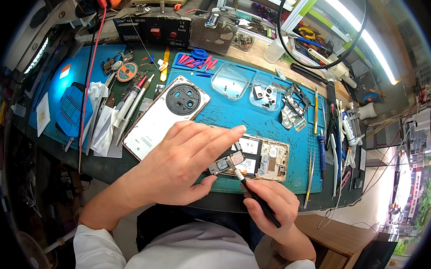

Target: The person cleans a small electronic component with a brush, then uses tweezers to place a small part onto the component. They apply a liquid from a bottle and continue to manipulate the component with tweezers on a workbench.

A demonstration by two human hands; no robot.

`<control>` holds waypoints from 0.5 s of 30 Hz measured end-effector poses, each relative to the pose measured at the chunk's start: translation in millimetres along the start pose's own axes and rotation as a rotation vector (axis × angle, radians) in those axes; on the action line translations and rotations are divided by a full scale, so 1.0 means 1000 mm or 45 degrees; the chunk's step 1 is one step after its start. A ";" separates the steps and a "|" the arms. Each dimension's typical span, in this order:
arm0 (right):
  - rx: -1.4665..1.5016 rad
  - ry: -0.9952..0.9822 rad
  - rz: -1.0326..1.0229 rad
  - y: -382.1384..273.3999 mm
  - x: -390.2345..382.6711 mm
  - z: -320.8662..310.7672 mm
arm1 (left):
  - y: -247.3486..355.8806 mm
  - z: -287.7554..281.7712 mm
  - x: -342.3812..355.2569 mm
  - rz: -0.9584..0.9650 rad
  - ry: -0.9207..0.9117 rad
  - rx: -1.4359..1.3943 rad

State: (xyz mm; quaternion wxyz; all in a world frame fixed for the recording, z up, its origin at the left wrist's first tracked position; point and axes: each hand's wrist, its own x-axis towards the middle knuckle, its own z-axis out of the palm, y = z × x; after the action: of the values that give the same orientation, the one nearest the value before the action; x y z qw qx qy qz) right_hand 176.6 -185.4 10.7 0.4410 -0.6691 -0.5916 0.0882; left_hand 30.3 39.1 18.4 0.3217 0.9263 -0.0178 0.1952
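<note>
My left hand is closed around the edge of a small phone circuit board, thumb below and index finger stretched out above. Parts of its grip are hidden behind the hand. In my right hand is a slim black-handled tool with a silver collar, its pale tip touching or just over the board; I cannot make out the tip's kind. Beneath lies an opened phone body with a dark battery and gold frame. A white phone back cover with a round black camera ring lies left of it.
A blue work mat covers the bench. Farther back stand clear plastic boxes, one with small parts, and pink-handled tools. Metal phone parts and a blue screwdriver lie right. Pens and tweezers crowd the left.
</note>
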 end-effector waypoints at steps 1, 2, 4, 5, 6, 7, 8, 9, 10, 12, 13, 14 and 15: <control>0.003 -0.002 0.006 0.000 0.000 0.000 | 0.000 0.000 0.000 0.000 0.002 -0.003; 0.025 0.020 0.032 -0.001 -0.002 0.000 | 0.000 0.000 0.000 0.001 0.003 -0.006; 0.061 0.071 0.083 -0.002 -0.008 -0.001 | 0.001 -0.001 0.002 -0.005 -0.005 -0.009; 0.100 0.109 0.107 -0.002 -0.011 -0.002 | 0.002 -0.002 0.002 -0.014 -0.015 -0.010; 0.124 0.148 0.132 -0.003 -0.015 -0.005 | 0.002 -0.002 0.004 -0.012 -0.020 -0.020; 0.148 0.188 0.157 -0.004 -0.017 -0.009 | 0.002 -0.002 0.004 -0.016 -0.014 -0.013; 0.110 0.251 0.170 -0.003 -0.021 -0.012 | 0.002 -0.003 0.001 -0.020 -0.008 -0.006; 0.068 0.312 0.183 0.000 -0.025 -0.016 | 0.001 -0.002 0.000 -0.022 0.000 -0.002; 0.025 0.372 0.195 0.004 -0.028 -0.021 | 0.001 -0.002 0.000 -0.017 -0.008 0.007; -0.242 0.406 0.172 0.014 -0.031 -0.035 | 0.002 -0.004 0.000 -0.015 -0.029 0.028; -0.306 0.390 0.165 0.018 -0.032 -0.040 | 0.003 -0.003 0.001 -0.006 -0.023 0.040; -0.369 0.373 0.158 0.019 -0.033 -0.044 | 0.003 -0.002 0.001 -0.005 -0.022 0.043; -0.404 0.351 0.124 0.020 -0.032 -0.046 | 0.004 -0.001 0.001 -0.009 -0.027 0.050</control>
State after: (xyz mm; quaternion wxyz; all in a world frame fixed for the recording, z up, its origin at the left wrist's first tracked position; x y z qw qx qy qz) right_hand 211.3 -233.9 11.0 0.4023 -0.7635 -0.4992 -0.0772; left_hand 29.8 37.2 21.7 0.3040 0.9345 -0.0142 0.1848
